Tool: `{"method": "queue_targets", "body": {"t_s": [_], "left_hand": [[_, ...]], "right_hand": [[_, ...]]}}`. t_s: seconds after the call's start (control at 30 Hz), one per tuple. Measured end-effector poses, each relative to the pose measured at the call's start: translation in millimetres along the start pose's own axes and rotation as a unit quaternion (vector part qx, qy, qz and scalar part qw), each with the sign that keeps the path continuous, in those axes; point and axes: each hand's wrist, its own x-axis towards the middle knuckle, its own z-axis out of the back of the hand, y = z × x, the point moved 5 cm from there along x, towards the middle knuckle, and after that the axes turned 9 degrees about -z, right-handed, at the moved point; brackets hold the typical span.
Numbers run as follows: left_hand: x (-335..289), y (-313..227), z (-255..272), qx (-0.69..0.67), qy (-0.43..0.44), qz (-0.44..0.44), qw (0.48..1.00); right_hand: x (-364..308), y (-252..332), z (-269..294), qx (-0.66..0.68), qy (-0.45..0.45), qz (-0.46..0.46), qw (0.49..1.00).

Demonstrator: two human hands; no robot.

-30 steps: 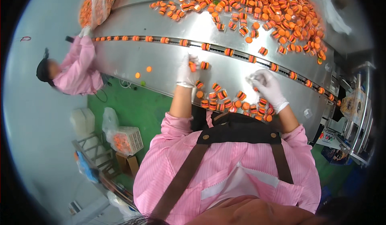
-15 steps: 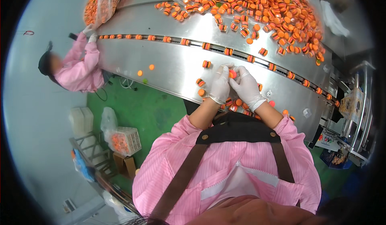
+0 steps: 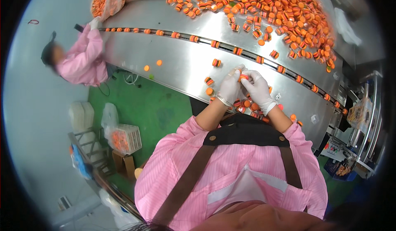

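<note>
My gloved left hand (image 3: 229, 87) and gloved right hand (image 3: 258, 91) meet over the near side of the steel table (image 3: 173, 64). Their fingertips pinch one small orange burger-shaped candy (image 3: 243, 77) between them. Fingers partly cover it, so whether it is wrapped cannot be told. More layered candies (image 3: 246, 103) lie in a loose group below my wrists, at the table's near edge. To the left of my left hand are a few single ones, such as a striped candy (image 3: 209, 81). Beyond my hands, a narrow conveyor (image 3: 226, 47) carries a spaced row of the same candies.
A large heap of candies (image 3: 264, 8) spills from a clear bag at the far side. At the far left a co-worker (image 3: 80, 62) in pink reaches to the line beside a filled bag (image 3: 108, 2). Machinery (image 3: 363, 119) stands right; a white crate (image 3: 128, 138) sits on the left.
The held candy has turned between my fingers, from a reddish face to its orange side. The view has shifted slightly. The co-worker's hands have come closer together at the line.
</note>
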Motion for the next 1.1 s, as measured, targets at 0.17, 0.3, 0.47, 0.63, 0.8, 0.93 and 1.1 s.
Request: {"method": "queue_targets", "body": {"t_s": [0.17,0.3,0.47,0.63,0.8,0.93,1.1], "left_hand": [[2.6,-9.2,5.9,-0.027,-0.002,-0.039,0.999],[-0.7,-9.7,-0.8,0.014,0.008,-0.051,0.999],[-8.6,-6.7,-10.1,0.041,0.003,-0.072,0.997],[-7.2,-13.5,-3.2,0.096,-0.031,-0.068,0.993],[-7.6,-9.1,8.7,0.168,-0.016,-0.055,0.984],[-12.3,-13.3,13.9,0.157,-0.038,-0.057,0.985],[-20.6,-13.9,17.7,0.157,0.004,-0.039,0.987]], "right_hand": [[-4.9,-7.6,-3.1,0.194,0.104,-0.124,0.967],[-6.1,-2.3,-3.5,0.172,0.066,-0.088,0.979],[-8.4,-9.5,-7.3,0.159,0.005,-0.073,0.985],[-9.8,-13.1,-4.8,0.135,-0.023,-0.051,0.989],[-8.3,-11.4,-2.4,0.207,0.005,-0.011,0.978],[-11.1,-11.5,-1.3,0.246,0.098,-0.122,0.957],[-14.2,-18.4,-4.5,0.271,0.093,-0.095,0.953]]}}
